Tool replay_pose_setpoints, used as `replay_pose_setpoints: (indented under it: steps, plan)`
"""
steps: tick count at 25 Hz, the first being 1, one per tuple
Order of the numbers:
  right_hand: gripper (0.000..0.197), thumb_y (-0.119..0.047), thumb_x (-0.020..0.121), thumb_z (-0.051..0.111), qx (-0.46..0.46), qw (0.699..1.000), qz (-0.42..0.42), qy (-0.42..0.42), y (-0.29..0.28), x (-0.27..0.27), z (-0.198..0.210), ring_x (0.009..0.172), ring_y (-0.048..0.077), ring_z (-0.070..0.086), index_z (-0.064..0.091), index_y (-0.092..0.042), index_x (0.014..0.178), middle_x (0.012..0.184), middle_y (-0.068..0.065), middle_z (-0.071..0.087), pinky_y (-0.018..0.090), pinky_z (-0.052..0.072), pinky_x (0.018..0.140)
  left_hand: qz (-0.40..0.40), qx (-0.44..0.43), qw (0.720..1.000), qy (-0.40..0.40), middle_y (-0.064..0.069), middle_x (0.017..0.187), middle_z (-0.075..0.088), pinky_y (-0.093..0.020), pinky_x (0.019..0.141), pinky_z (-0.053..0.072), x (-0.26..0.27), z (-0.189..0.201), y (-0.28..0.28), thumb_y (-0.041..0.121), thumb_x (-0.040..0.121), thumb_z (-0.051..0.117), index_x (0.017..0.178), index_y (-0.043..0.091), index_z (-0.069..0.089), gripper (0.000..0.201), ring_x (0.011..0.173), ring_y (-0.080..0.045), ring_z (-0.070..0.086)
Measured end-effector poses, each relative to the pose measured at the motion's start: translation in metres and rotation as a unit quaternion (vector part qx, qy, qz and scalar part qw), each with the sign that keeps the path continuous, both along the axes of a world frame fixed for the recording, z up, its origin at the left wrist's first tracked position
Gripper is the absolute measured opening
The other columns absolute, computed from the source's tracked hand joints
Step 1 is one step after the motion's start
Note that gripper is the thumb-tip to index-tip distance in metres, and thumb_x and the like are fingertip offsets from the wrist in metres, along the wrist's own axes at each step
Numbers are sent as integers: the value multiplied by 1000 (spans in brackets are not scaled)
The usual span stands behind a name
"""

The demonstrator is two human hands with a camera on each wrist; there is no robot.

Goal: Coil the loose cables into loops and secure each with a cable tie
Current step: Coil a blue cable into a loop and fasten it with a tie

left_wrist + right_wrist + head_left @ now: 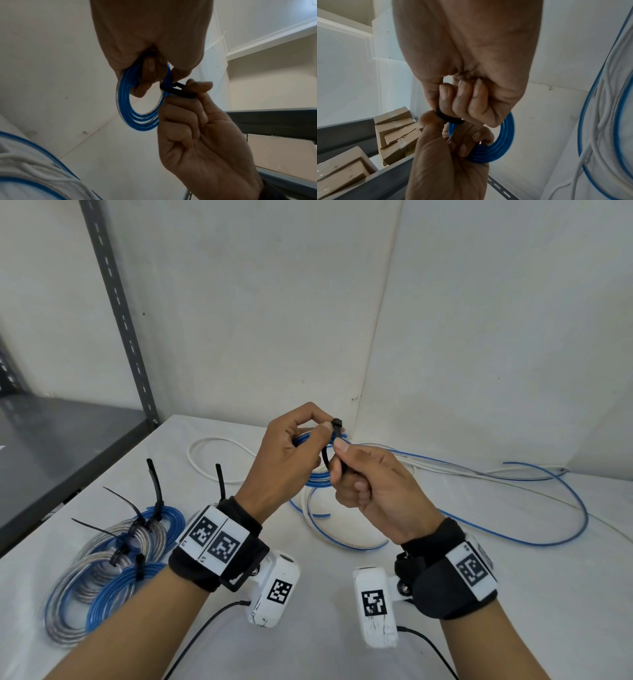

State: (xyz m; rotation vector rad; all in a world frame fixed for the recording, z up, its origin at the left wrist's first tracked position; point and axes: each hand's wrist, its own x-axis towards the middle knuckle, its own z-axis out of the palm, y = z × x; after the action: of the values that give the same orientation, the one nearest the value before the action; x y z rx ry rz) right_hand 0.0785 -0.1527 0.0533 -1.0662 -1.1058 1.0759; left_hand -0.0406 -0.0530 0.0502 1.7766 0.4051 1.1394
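Both hands are raised above the white table (pixel 342 594). My left hand (pixel 323 429) grips a small coil of blue cable (pixel 317 479), its fingers curled through the loops, and its thumb and forefinger pinch the head of a black cable tie (pixel 335 436). My right hand (pixel 339 458) pinches the tie's strap, which is wrapped round the coil. In the left wrist view the blue coil (pixel 130 108) hangs from the fingers and the tie (pixel 176 91) crosses it. The right wrist view shows the tie (pixel 448 117) under the curled fingers, in front of the coil (pixel 505 142).
Several tied coils (pixel 113 559), blue and clear, lie at the left with black tie tails sticking up. Loose blue and white cables (pixel 513 508) sprawl across the back right. A grey metal shelf (pixel 61 446) stands to the left, with cardboard boxes (pixel 395 129) on it.
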Motion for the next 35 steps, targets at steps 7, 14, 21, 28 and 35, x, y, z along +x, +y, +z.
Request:
replay_pose_setpoints:
  steps: [7, 14, 21, 28, 35]
  plan:
    - [41, -37, 99, 54, 7, 996, -67, 53, 1, 0, 5, 50, 12, 14, 63, -12, 67, 50, -6, 25, 25, 15, 50, 16, 76, 997, 26, -6, 62, 61, -28, 53, 35, 0, 0, -2, 13, 100, 55, 86, 10, 62, 16, 53, -24, 45]
    - [21, -28, 96, 67, 38, 957, -277, -76, -1, 5, 8, 51, -2, 55, 76, -9, 95, 54, -17, 61, 11, 41, 54, -48, 7, 997, 58, -2, 58, 51, -29, 56, 34, 2, -5, -3, 14, 102, 53, 91, 5, 64, 17, 55, -19, 36]
    - [13, -15, 94, 70, 24, 943, -331, 36, 1, 39, 5, 52, 5, 37, 72, -15, 80, 81, 2, 60, 17, 33, 49, -126, -22, 987, 95, -31, 84, 58, -38, 61, 34, 6, -6, -20, 17, 101, 53, 88, 8, 64, 19, 62, -30, 32]
    - [10, -17, 96, 69, 54, 911, -409, -1, 8, 43, -6, 59, 6, 48, 70, -11, 88, 66, -6, 54, 23, 43, 64, -140, -19, 982, 124, -27, 71, 45, -38, 62, 37, 13, -6, -33, 28, 96, 52, 82, 16, 62, 21, 59, -27, 32]
    - [13, -16, 105, 53, 2, 955, -290, 58, -3, 35, 9, 63, 13, 72, 58, -4, 104, 73, 0, 74, 18, 42, 43, -116, 20, 989, 92, 15, 65, 66, -6, 58, 38, 15, -10, -38, 15, 99, 63, 80, -7, 63, 29, 53, 4, 55]
